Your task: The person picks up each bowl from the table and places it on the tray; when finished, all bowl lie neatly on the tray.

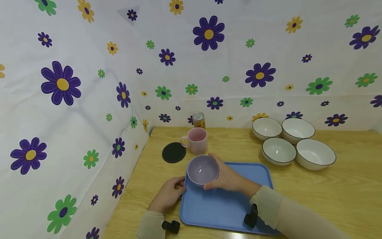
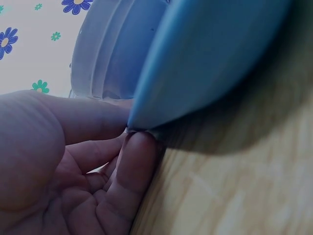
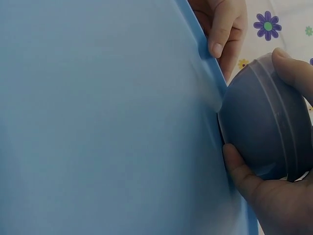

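My right hand [image 1: 228, 177] grips a lilac bowl [image 1: 203, 167] by its right side, thumb in front and fingers round the back. The bowl is upright over the far left corner of a blue tray [image 1: 226, 209]. In the right wrist view, raised bands run round the bowl's outside [image 3: 266, 117], and its foot is right at the tray's rim. At the tray's left edge, my left hand [image 1: 170, 194] pinches the rim between thumb and fingers. The left wrist view shows this pinch close up, with the tray's underside [image 2: 210, 63] slightly above the wooden table.
Behind the bowl stand a pink mug [image 1: 198, 142] and a drink can [image 1: 198, 120]. A dark round coaster [image 1: 174, 152] lies left of the mug. Several white bowls with dark rims [image 1: 279, 151] stand grouped at the right. Flower-patterned sheeting [image 1: 223, 66] borders the wooden table [image 1: 352, 192].
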Tool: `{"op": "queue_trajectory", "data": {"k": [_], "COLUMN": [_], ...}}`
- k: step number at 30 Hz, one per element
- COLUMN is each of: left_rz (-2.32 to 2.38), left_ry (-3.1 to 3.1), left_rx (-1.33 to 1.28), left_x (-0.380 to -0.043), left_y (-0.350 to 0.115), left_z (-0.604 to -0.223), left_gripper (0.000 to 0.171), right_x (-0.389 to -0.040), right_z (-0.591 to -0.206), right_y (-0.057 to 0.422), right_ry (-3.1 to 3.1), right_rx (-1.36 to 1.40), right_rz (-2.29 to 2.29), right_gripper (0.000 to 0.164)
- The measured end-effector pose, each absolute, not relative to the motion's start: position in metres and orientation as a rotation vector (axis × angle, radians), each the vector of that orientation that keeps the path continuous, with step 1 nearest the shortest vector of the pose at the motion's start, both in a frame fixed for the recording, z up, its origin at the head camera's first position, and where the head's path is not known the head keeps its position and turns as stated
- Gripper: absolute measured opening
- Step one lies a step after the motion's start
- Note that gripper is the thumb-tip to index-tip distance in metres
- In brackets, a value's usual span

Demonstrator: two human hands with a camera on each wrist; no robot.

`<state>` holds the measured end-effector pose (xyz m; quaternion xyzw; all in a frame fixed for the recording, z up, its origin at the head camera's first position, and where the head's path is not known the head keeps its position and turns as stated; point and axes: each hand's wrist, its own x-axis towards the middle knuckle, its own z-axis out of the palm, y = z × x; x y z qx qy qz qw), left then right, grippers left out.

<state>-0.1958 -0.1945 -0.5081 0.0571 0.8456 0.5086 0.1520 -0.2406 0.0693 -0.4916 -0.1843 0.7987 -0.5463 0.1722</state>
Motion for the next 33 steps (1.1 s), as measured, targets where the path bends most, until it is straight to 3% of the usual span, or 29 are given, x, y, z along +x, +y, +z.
{"op": "queue_trajectory", "data": {"k": [33], "left_rz": [1.476], "left_ry": [2.412], "left_rx": [0.166], "left_x": [-0.1940], "left_y": [-0.1947], "left_z": [-0.5075], "left_gripper": [0.046], "right_x": [-0.2478], "right_z": [-0.4935], "right_y": [0.0682], "right_ry": [2.190], "right_rx": [-0.643], "right_rz": [-1.524], "right_gripper": [0.129]}}
